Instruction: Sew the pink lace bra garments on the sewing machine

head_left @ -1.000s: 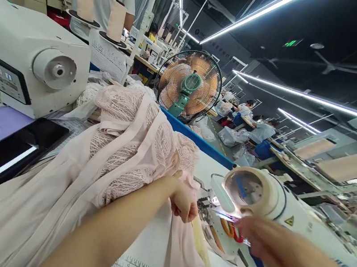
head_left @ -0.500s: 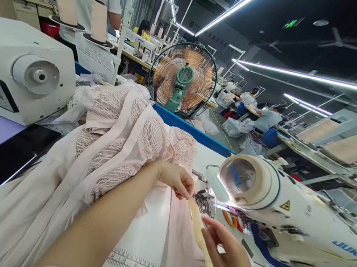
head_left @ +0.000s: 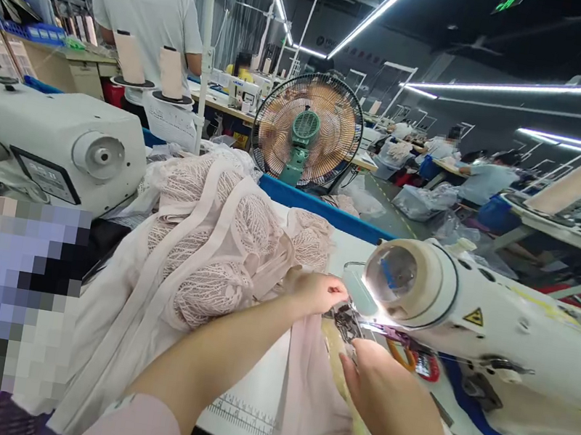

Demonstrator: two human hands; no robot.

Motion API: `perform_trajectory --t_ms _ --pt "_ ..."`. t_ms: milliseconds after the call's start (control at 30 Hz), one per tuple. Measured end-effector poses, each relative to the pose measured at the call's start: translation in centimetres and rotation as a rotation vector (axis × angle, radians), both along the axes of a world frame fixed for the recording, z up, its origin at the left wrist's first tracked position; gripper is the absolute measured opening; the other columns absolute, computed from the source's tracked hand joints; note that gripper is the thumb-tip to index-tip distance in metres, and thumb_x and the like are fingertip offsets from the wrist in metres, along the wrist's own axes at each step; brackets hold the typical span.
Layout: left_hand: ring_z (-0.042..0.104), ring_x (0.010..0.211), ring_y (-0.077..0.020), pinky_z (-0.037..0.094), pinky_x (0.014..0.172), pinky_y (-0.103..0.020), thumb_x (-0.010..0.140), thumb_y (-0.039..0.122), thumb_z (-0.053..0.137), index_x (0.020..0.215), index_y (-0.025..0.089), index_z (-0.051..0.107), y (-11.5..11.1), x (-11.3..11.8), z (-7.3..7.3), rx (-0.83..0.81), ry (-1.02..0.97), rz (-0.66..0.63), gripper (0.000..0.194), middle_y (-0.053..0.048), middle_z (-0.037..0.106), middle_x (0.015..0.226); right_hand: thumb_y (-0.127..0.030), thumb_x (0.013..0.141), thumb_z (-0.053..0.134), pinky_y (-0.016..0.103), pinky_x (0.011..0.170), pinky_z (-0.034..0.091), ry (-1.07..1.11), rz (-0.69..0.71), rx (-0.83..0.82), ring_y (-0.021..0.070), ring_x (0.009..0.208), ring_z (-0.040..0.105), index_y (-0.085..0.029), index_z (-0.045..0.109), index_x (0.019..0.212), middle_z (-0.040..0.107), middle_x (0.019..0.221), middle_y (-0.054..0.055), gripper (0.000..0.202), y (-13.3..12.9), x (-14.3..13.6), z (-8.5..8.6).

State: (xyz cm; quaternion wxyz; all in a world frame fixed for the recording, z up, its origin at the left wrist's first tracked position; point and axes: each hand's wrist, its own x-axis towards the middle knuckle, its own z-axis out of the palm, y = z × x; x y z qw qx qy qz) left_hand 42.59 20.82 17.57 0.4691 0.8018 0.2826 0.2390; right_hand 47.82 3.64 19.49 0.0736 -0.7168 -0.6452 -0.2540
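Observation:
A white sewing machine stands at the right, its lamp lit over the presser foot. My left hand is closed just left of the foot, its fingertips curled in; what they hold is hidden. My right hand pinches the edge of a pale pink lace garment in front of the foot. Along that edge runs a yellowish strip. From the foot the garment hangs toward me over the machine bed, lace at its lower end. Beside my left forearm lies a heap of similar lace pieces.
A second sewing machine stands at the left, with thread cones behind it. A large fan is beyond the table. Orange-handled scissors lie under the machine arm. A printed ruler marks the near table edge. A person stands at the back left.
My left hand has moved right and up to the presser foot. My right hand has come forward, closer to the foot, and its fingers have closed on the garment's edge. The view has shifted.

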Motion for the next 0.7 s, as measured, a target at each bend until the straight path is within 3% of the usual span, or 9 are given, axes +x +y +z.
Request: perform_trajectory --t_ms 167,300,433,567,633,700 --pt "0.053 0.064 -0.0092 0.042 0.06 -0.022 0.081 0.019 0.062 0.075 0.012 0.06 -0.8 0.7 -1.0 -0.138 0.128 -0.102 0.01 0.002 0.058 0.071 -0.028 0.082 0.044 0.024 0.044 0.008 -0.007 -0.078 -0.014 0.0143 0.04 0.048 -0.018 0.042 0.056 0.043 0.05 0.001 0.028 0.5 -0.7 0.3" --pt "0.054 0.061 -0.0093 0.047 0.061 -0.024 0.087 0.021 0.057 0.072 0.012 0.057 -0.4 -0.6 -0.3 -0.21 0.228 -0.223 0.018 0.002 0.058 0.069 -0.029 0.082 0.044 0.023 0.043 0.007 0.044 -0.112 -0.061 0.0123 0.039 0.044 -0.018 0.043 0.057 0.042 0.053 0.001 0.027 0.8 -1.2 0.5" --pt "0.052 0.052 -0.0083 0.046 0.06 -0.023 0.077 0.008 0.06 0.057 0.013 0.056 1.0 -3.3 2.1 -0.276 0.334 -0.483 0.021 0.005 0.055 0.053 -0.029 0.082 0.042 0.024 0.04 0.011 0.163 -0.132 -0.108 0.0101 0.038 0.037 -0.019 0.042 0.056 0.054 0.068 0.007 0.027 1.3 -1.9 0.5" --pt "0.061 0.06 -0.0121 0.049 0.066 -0.024 0.069 0.006 0.063 0.054 0.014 0.063 0.8 -5.2 5.2 -0.335 0.482 -0.844 0.018 0.0 0.064 0.057 -0.027 0.083 0.036 0.025 0.041 0.025 0.41 -0.121 -0.117 0.0112 0.045 0.047 -0.018 0.048 0.059 0.062 0.105 0.015 0.027 0.9 -2.4 0.8" --pt "0.062 0.061 -0.0139 0.05 0.065 -0.024 0.066 0.006 0.065 0.055 0.014 0.066 -0.5 -5.2 6.4 -0.307 0.57 -1.011 0.014 -0.001 0.067 0.06 -0.029 0.082 0.036 0.026 0.047 0.037 0.586 -0.089 -0.127 0.0166 0.06 0.056 -0.021 0.054 0.066 0.064 0.104 0.011 0.025 0.4 -2.2 0.9" --pt "0.062 0.059 -0.0139 0.049 0.063 -0.024 0.065 0.006 0.066 0.053 0.015 0.066 -2.5 -4.8 7.2 -0.176 0.617 -1.19 0.015 0.001 0.066 0.057 -0.036 0.081 0.035 0.03 0.06 0.046 0.786 -0.064 -0.125 0.021 0.076 0.061 -0.024 0.059 0.077 0.066 0.094 0.008 0.027 -0.1 -1.8 0.9"
